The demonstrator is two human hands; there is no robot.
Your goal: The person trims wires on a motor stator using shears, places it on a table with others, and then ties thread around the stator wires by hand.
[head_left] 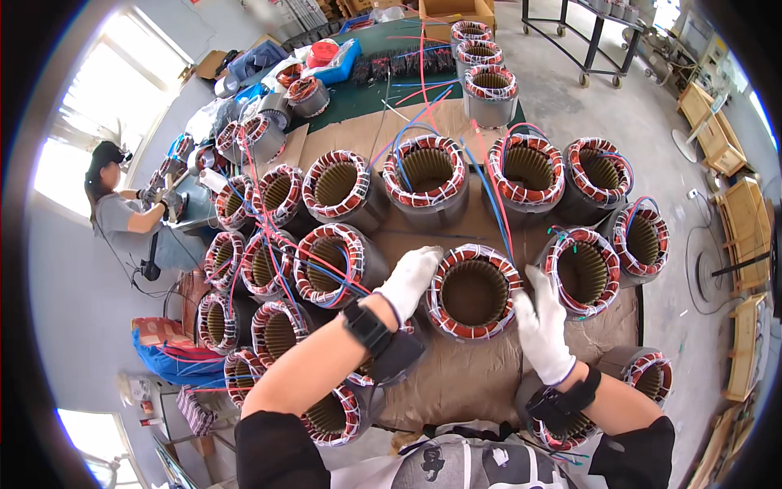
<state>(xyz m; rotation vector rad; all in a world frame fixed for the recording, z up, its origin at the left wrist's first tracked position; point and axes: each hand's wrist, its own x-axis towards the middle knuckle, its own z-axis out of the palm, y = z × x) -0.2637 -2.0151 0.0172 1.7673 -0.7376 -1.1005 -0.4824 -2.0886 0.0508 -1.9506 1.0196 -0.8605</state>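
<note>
A round motor stator [473, 291] with copper windings laced in white cord stands on brown cardboard just in front of me. My left hand [410, 277], in a white glove, rests on the stator's left rim. My right hand [541, 325], also gloved in white, is beside its right rim with the fingers spread, touching or nearly touching the winding. Black bands wrap both wrists. Neither hand grips anything.
Several similar stators [425, 173] with red and blue leads crowd the cardboard-covered table [464, 383] around the middle one. A seated person [122, 213] works at the far left. A wheeled rack [595, 41] and wooden crates [745, 220] stand on the floor to the right.
</note>
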